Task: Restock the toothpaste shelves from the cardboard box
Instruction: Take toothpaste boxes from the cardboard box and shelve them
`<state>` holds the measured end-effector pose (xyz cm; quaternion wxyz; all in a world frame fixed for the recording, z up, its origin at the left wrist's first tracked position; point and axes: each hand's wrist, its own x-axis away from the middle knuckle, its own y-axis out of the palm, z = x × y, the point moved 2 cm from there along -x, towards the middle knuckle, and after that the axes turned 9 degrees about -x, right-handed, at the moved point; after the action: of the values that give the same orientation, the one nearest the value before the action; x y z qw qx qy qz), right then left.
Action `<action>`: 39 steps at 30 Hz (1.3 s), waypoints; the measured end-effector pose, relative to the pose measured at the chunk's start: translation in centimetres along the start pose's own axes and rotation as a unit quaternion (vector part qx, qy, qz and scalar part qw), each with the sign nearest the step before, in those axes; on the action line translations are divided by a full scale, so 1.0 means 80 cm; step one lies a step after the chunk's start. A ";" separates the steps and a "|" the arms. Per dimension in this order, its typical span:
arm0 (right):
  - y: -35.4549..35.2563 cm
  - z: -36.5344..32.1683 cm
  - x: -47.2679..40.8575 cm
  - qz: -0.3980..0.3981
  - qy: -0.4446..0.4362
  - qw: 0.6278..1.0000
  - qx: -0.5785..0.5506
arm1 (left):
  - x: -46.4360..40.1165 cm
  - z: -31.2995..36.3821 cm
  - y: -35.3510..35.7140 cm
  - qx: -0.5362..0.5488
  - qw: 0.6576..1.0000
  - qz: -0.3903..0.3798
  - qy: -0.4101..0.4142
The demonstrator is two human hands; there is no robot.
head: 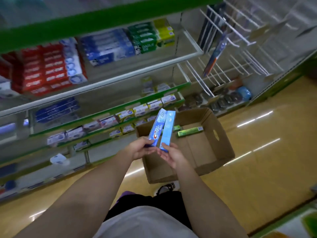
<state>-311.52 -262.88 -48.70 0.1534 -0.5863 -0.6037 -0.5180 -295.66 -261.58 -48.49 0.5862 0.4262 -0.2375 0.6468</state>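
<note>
I hold two light-blue toothpaste cartons upright over the cardboard box (221, 140) on the floor. My left hand (139, 148) grips the bottom end of the left carton (157, 128). My right hand (169, 154) pinches the bottom end of the right carton (169, 130). The two cartons touch side by side. Inside the box lies a green toothpaste carton (189, 131) near the far wall, with part of another green one (176, 127) showing behind the held cartons. The shelf unit on the left carries red cartons (44, 69), blue cartons (106, 47) and green cartons (144, 38).
Lower shelves (109, 117) with green edges hold small white and yellow packs. A wire rack (231, 62) with hooks stands at the right, with a toothbrush pack (215, 54) hanging on it. The tan floor (257, 169) stretches to the right of the box. My shoe (167, 187) is just below it.
</note>
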 end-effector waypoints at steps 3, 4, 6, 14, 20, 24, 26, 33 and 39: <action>0.029 0.025 0.021 0.001 -0.043 0.998 0.051 | 0.031 -0.009 -0.032 0.043 0.999 -0.009 0.030; 0.038 0.034 0.026 0.007 -0.061 0.996 0.060 | 0.042 -0.012 -0.042 0.051 0.998 -0.010 0.038; 0.059 0.054 0.037 0.012 -0.097 0.993 0.062 | 0.068 -0.019 -0.063 0.053 0.997 -0.002 0.054; 0.157 0.143 0.082 -0.079 -0.119 0.987 0.074 | 0.167 -0.064 -0.163 0.080 0.988 0.029 0.126; 0.213 0.162 0.124 -0.167 -0.093 0.969 0.158 | 0.234 -0.067 -0.205 0.123 0.975 0.031 0.183; 0.239 0.168 0.138 -0.198 -0.060 0.959 0.195 | 0.269 -0.068 -0.217 0.148 0.965 0.058 0.210; 0.250 0.173 0.144 -0.210 -0.034 0.955 0.205 | 0.281 -0.067 -0.227 0.150 0.961 0.085 0.218; 0.295 0.172 0.158 -0.269 0.023 0.926 0.264 | 0.322 -0.061 -0.242 0.202 0.939 0.148 0.237; 0.314 0.164 0.156 -0.312 0.065 0.893 0.318 | 0.337 -0.063 -0.246 0.246 0.918 0.205 0.234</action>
<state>-287.55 -251.10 -33.08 0.2015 -0.2529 -0.8767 -0.3561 -276.75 -238.61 -32.55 0.3558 0.3356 -0.0093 0.8722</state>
